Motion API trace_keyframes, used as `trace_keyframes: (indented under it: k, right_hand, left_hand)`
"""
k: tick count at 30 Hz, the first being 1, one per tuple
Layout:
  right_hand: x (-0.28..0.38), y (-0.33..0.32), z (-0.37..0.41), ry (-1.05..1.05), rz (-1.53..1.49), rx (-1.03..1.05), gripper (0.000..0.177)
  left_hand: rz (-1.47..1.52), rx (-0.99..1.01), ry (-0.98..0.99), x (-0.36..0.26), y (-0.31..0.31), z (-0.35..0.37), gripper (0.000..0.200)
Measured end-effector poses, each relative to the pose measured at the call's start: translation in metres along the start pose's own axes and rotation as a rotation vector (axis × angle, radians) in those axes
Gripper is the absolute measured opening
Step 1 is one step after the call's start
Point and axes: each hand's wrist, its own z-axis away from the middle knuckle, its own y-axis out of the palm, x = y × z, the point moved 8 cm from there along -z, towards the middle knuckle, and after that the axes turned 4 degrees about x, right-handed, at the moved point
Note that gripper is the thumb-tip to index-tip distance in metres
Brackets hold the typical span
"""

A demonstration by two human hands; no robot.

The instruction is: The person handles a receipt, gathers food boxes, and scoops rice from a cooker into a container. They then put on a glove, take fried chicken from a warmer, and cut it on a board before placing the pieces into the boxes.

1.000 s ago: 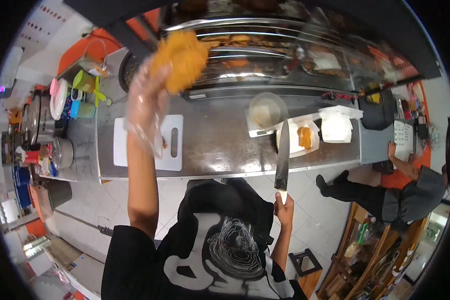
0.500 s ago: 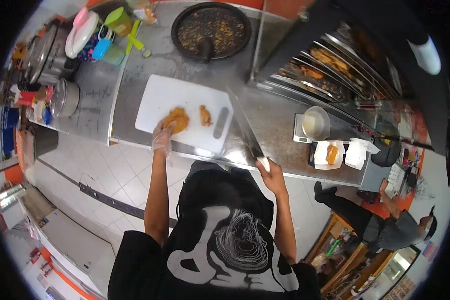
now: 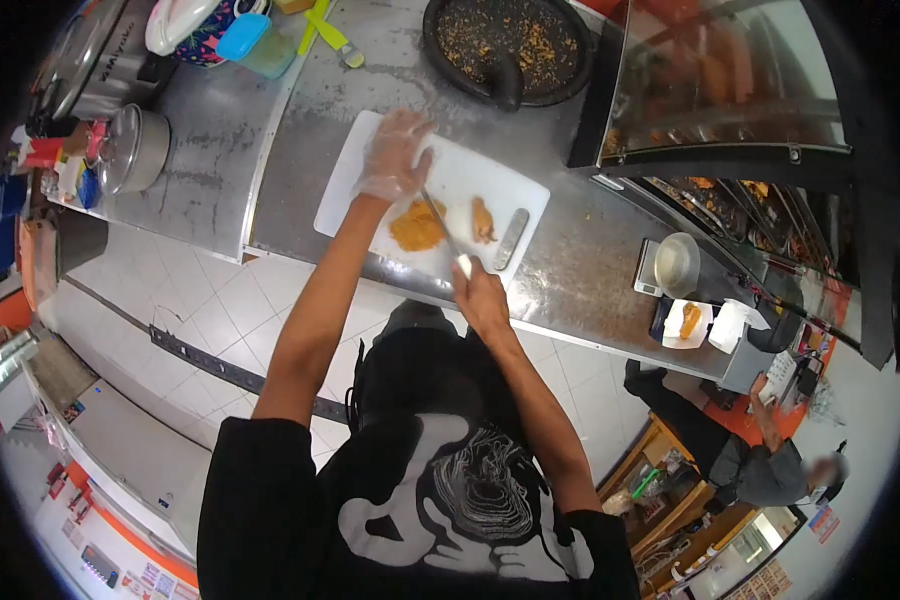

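Note:
A white cutting board [image 3: 455, 165] lies on the metal counter with a flat orange-brown fried piece [image 3: 417, 228] and a smaller fried piece [image 3: 483, 221] on it. My left hand [image 3: 395, 158], in a clear plastic glove, is over the upper left part of the board, its fingers apart and nothing seen in them. Wrapped round the white handle of a knife [image 3: 442, 222] is my right hand [image 3: 481, 297], at the board's near edge. The blade points up and left, across the right side of the larger piece.
A dark stone mortar [image 3: 505, 45] stands at the back. Right of the board are a glass display case [image 3: 730, 85], a bowl [image 3: 676, 262] on a scale and an open box [image 3: 687, 323] with food. A co-worker [image 3: 760, 460] is at the lower right. A lidded pot [image 3: 135, 150] stands left.
My left hand has let go of the larger fried piece and moved up over the board. My right hand has brought the knife left, onto the board. The view has shifted.

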Motion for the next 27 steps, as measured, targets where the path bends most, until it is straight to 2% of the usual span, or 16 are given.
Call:
trace_keyframes:
  k: [1,3,4,6,9,11,14,16,19,21,27]
  right_hand:
    - [0.001,0.005,0.0,-0.006,0.037,-0.001,0.034]
    - [-0.001,0.015,-0.001,-0.002,0.068,0.0,0.034]
    - [-0.004,0.02,-0.004,0.018,0.095,-0.001,0.034]
    - [-0.004,0.025,-0.01,0.051,0.118,0.004,0.034]
    - [0.0,0.025,-0.009,0.046,0.162,-0.02,0.035]
    - [-0.005,0.029,-0.005,0.08,0.158,0.004,0.036]
    - [-0.011,0.035,-0.007,0.064,0.139,0.003,0.037]
    - [-0.005,0.021,-0.015,-0.052,0.1,-0.071,0.035]
    - [0.008,0.009,-0.007,-0.037,0.093,-0.017,0.033]
    - [0.02,0.005,0.002,0.025,0.041,0.062,0.032]
    - [0.014,0.029,-0.01,-0.012,0.142,0.029,0.035]
  left_hand:
    - [0.005,0.004,0.004,0.001,0.008,-0.006,0.04]
    - [-0.155,0.339,-0.147,0.018,0.05,-0.009,0.051]
    - [-0.153,0.347,-0.142,0.029,0.07,-0.006,0.051]
    - [-0.095,0.161,-0.094,0.04,0.085,0.001,0.057]
    - [-0.208,0.282,-0.117,0.05,0.099,0.004,0.058]
    - [-0.198,0.293,-0.115,0.041,0.096,0.004,0.058]
    - [-0.197,0.286,-0.118,0.04,0.088,0.001,0.059]
    - [-0.187,0.265,-0.112,0.033,0.076,-0.005,0.059]
    - [-0.191,0.311,-0.175,0.033,0.049,0.001,0.058]
    - [-0.26,0.208,-0.128,0.025,0.025,0.002,0.058]
    - [-0.174,0.328,-0.202,0.047,0.064,0.015,0.059]
